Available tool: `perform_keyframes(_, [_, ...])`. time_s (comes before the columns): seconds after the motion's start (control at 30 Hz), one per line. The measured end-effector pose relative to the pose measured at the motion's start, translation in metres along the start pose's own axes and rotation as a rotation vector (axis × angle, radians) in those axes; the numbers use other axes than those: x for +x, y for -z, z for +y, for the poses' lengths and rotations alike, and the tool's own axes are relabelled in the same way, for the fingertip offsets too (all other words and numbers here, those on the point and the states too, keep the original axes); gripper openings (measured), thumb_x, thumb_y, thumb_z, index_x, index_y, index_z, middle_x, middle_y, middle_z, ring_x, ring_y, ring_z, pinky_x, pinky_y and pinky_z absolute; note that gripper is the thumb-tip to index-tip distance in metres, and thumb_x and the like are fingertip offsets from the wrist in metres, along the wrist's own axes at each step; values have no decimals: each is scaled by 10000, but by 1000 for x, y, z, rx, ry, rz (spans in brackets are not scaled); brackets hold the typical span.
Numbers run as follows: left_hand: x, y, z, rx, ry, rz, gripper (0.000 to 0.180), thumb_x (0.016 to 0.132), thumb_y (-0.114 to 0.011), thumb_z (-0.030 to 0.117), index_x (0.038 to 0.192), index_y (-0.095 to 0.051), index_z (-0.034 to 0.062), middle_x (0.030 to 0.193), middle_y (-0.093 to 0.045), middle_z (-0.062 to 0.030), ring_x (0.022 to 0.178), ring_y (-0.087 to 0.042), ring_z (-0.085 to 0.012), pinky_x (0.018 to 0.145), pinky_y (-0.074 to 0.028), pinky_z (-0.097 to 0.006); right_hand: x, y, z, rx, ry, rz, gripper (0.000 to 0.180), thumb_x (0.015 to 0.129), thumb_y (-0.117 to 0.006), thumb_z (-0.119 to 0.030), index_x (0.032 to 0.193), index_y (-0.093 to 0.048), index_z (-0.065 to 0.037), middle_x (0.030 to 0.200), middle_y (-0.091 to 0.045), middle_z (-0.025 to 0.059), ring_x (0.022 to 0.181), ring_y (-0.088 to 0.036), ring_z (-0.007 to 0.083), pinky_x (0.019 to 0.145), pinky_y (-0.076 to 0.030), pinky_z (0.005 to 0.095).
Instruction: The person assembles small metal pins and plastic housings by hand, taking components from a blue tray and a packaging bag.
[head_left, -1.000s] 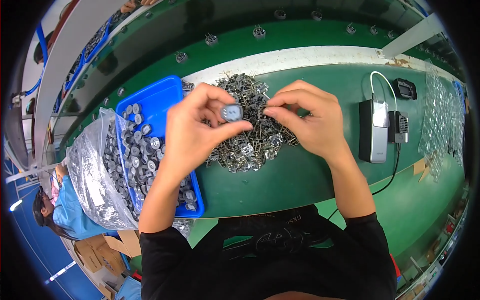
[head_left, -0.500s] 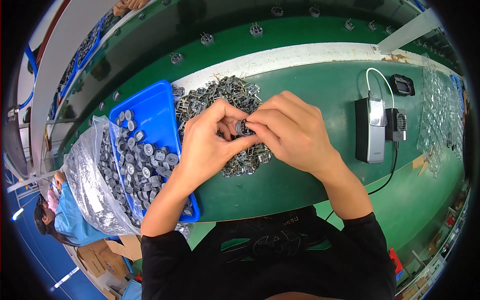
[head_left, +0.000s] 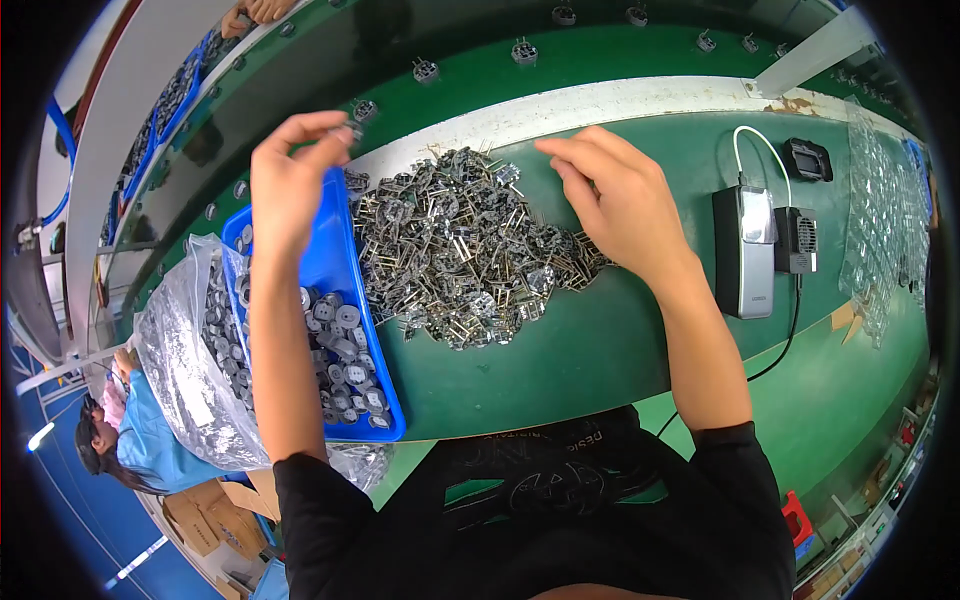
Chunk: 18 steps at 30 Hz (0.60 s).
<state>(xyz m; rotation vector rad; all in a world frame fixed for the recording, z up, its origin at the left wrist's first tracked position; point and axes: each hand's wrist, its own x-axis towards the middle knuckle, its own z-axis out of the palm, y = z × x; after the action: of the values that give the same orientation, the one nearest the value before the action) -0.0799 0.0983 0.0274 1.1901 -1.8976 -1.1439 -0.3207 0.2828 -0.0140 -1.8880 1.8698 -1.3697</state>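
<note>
My left hand (head_left: 290, 175) is raised over the far end of the blue tray (head_left: 335, 235), by the belt's edge. Its thumb and fingers pinch a small round grey part (head_left: 352, 131), blurred and partly covered by the fingertips. My right hand (head_left: 625, 195) hovers above the green tabletop, right of the heap of small circuit pieces with metal pins (head_left: 460, 250). Its fingers are apart with nothing between them. Many grey round caps (head_left: 345, 345) lie in the near part of the tray, some hidden behind my left forearm.
A green belt (head_left: 470, 75) carrying spaced round parts runs beyond the white ledge (head_left: 640, 95). A grey-black device (head_left: 745, 255) with cables stands at the right, near bubble wrap (head_left: 870, 230). A clear bag (head_left: 190, 350) of caps adjoins the tray; another person (head_left: 150, 430) is at far left.
My hands have come apart from over the heap. The left moved away and leftward to the belt's edge with the small part; the right drew back rightward, its fingers now free.
</note>
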Motion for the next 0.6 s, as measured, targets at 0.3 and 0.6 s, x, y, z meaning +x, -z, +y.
perform_keyframes(0.3, [67, 66, -90, 531, 97, 0, 238, 866, -706, 177, 1007, -751, -10, 861, -726, -67, 755, -625, -129, 723, -495, -271, 6, -26, 13, 12, -42, -221, 181, 840, -695, -118, 1020, -714, -107, 926, -622, 48, 870, -631, 260, 747, -517, 375])
perform_keyframes(0.6, [-32, 71, -11, 733, -147, 43, 191, 825, -710, 217, 929, -735, 58, 841, -705, -107, 798, -683, -284, 745, -524, -345, 3, -9, 12, -47, -118, -251, 99, 794, -709, -38, 884, -668, -36, 863, -625, 67, 766, -631, 258, 668, -501, 348])
